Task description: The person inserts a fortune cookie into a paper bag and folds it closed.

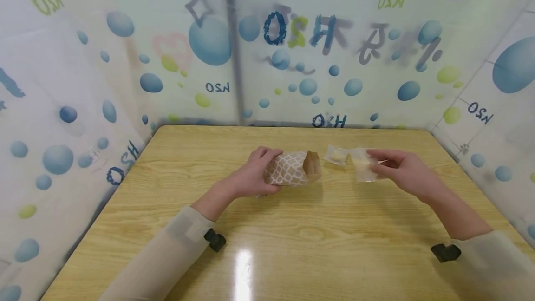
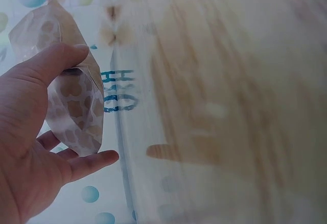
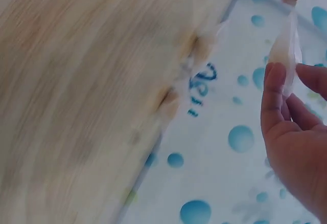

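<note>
My left hand (image 1: pixel 256 173) grips a small paper bag (image 1: pixel 288 169) with a brown-and-white lattice print. The bag lies on its side above the table, its open brown mouth facing right. In the left wrist view, the thumb presses the near side of the bag (image 2: pixel 76 101) and the fingers lie behind it. My right hand (image 1: pixel 403 171) pinches a clear packet (image 1: pixel 362 165) with pale contents between thumb and fingertips. The right wrist view shows this packet (image 3: pixel 284 50) upright, edge-on. A second clear packet (image 1: pixel 336 155) rests on the table between the bag and the held packet.
A glossy wood-grain table (image 1: pixel 292 240) spreads under both hands. Patterned curtain-like sheets (image 1: pixel 267 73) with blue and green dots enclose its back and sides. Each sleeve carries a black wrist device, one on the left (image 1: pixel 215 239), one on the right (image 1: pixel 446 252).
</note>
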The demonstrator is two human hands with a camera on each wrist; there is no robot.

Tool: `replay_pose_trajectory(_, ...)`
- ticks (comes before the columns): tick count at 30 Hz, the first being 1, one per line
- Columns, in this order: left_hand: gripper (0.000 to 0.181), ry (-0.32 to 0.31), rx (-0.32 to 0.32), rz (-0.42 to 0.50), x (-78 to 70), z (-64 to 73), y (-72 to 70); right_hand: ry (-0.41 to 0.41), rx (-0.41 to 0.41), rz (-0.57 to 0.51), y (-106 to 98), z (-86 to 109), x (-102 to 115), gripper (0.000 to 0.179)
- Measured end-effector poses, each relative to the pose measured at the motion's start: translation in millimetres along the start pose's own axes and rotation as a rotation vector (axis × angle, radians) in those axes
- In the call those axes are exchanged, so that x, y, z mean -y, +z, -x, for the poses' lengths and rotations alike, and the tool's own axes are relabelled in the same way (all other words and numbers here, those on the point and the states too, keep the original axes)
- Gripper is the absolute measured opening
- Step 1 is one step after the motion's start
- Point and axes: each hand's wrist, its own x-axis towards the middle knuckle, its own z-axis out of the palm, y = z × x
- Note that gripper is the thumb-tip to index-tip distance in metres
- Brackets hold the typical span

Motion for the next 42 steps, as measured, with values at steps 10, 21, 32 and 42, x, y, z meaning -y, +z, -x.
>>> replay_pose_trajectory(10,0.096,-0.001,0.004,0.005,-2.0,0.1,1.2,-0.051,0.090,-0.176,30.3,-9.5,38.6,0.054)
replay_pose_trajectory(21,0.097,-0.006,0.026,0.018,-4.5,-0.8,5.4,-0.037,0.136,-0.237,51.8,-23.1,54.0,0.051)
replay_pose_trajectory(32,0.101,-0.022,0.025,0.066,-5.9,-0.6,6.9,-0.123,0.014,-0.110,70.8,-29.1,59.3,0.042)
replay_pose_trajectory(42,0.099,-0.025,0.025,0.081,-6.1,-1.0,5.3,-0.153,0.002,-0.096,76.1,-26.5,59.8,0.042)
